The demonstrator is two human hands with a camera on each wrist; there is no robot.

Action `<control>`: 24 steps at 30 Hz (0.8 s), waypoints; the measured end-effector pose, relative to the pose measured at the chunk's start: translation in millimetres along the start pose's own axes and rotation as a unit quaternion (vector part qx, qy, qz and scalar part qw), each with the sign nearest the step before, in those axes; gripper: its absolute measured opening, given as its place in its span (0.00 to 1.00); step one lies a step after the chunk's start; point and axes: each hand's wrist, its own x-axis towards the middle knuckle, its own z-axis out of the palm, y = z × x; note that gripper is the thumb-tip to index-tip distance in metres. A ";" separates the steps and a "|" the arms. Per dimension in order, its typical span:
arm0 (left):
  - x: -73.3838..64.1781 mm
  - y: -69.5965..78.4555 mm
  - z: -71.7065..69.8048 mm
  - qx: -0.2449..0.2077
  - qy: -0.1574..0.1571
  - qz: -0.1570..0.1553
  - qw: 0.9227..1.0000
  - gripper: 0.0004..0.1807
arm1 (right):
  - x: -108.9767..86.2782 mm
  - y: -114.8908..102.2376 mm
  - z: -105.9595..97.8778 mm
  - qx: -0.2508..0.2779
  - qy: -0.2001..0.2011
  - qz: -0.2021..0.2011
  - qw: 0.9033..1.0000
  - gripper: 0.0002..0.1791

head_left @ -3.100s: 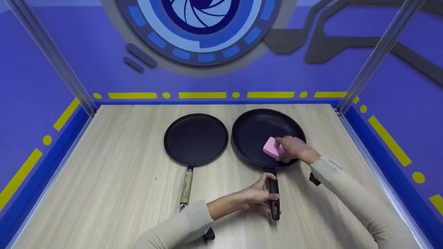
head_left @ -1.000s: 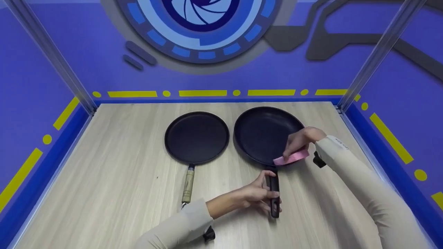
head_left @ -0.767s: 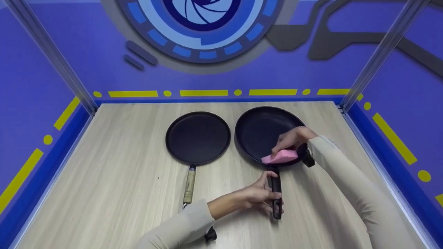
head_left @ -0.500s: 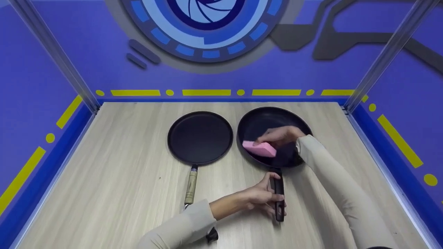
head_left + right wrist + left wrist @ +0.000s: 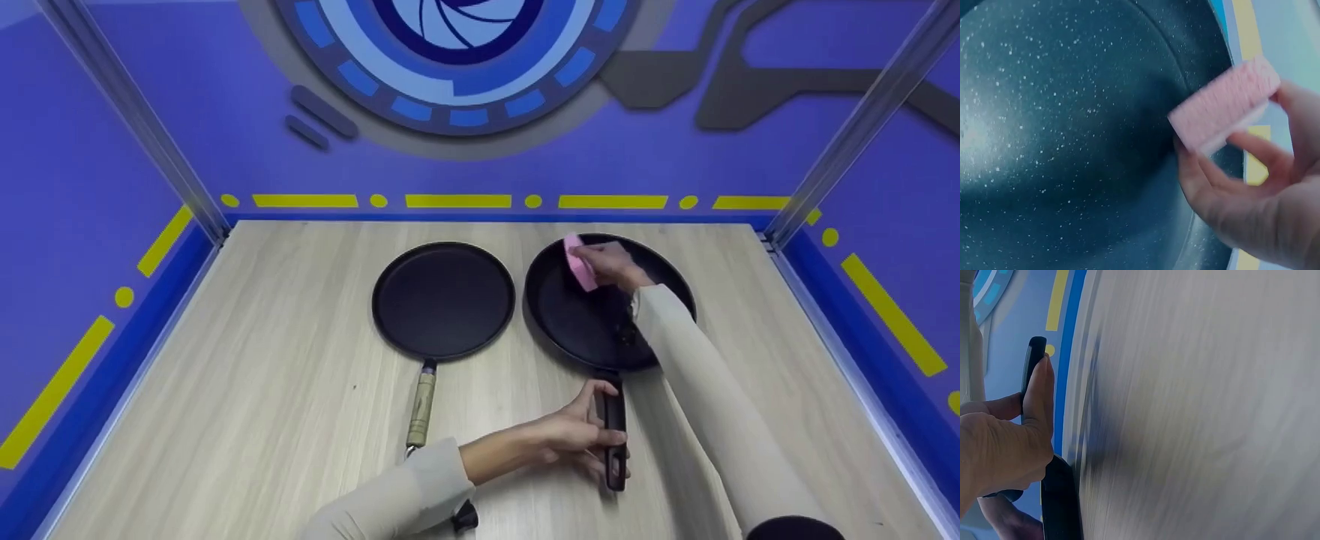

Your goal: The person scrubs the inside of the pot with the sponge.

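My right hand (image 5: 613, 266) pinches a pink sponge (image 5: 580, 264) between thumb and fingers, over the far left part of a deep black frying pan (image 5: 562, 322). Up close in the right wrist view, the sponge (image 5: 1224, 107) is tilted on its edge near the pan's speckled side wall; whether it touches the surface I cannot tell. With its thumb and fingers around the black handle (image 5: 614, 412), my left hand (image 5: 574, 436) holds the pan in place. That handle (image 5: 1033, 371) shows its side in the left wrist view, gripped by the left hand (image 5: 1008, 447).
A flat black pan (image 5: 442, 300) lies just left of the frying pan, with a small gap between them. Its wooden handle (image 5: 421, 409) points toward me, its end hidden by my left sleeve. Blue panels (image 5: 480, 172) wall the wooden table (image 5: 285, 337) at the back and sides.
My right hand has swept the sponge from the frying pan's near right edge leftward, then up to its far side. The left hand keeps its grip on the handle. The view has shifted slightly.
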 end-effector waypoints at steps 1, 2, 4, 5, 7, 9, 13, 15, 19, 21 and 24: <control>0.0 0.3 -0.2 -0.001 -0.001 0.001 1.000 0.27 | -0.8 0.2 -1.7 -0.003 0.024 0.003 1.000 0.33; -0.1 0.4 -0.4 -0.002 0.000 0.002 1.000 0.27 | -1.6 0.5 -3.2 -0.004 0.043 0.007 0.999 0.33; -0.6 0.8 -1.1 0.002 0.001 0.003 1.000 0.27 | -2.8 1.7 -5.4 -0.004 0.067 0.015 0.998 0.33; -1.0 1.0 -1.4 0.002 0.002 0.002 1.000 0.27 | -2.9 2.4 -5.8 -0.007 0.073 0.017 0.997 0.33; -1.7 1.2 -1.8 -0.004 0.002 -0.001 1.000 0.28 | -3.5 3.9 -5.6 -0.023 0.075 0.015 0.997 0.33; -2.1 1.5 -2.2 -0.006 0.002 -0.003 1.000 0.28 | -3.6 6.1 -4.2 -0.056 0.072 0.002 0.996 0.34; -2.0 1.3 -1.5 -0.013 -0.002 -0.005 1.000 0.28 | -4.1 13.9 0.5 -0.201 0.075 -0.065 0.974 0.34; -1.8 1.0 -1.5 -0.012 -0.004 -0.007 1.000 0.28 | -2.8 18.7 5.8 -0.284 0.074 -0.101 0.950 0.33; -1.1 -0.3 -0.9 -0.005 -0.007 -0.009 1.000 0.28 | -4.9 24.6 18.8 -0.396 0.067 -0.150 0.903 0.26; -0.2 -0.7 0.1 -0.004 -0.006 -0.007 1.000 0.27 | -9.5 24.2 24.7 -0.418 0.060 -0.169 0.891 0.24; 0.6 -0.9 2.7 0.006 0.001 -0.001 1.000 0.27 | -20.9 21.3 32.0 -0.432 0.032 -0.200 0.879 0.25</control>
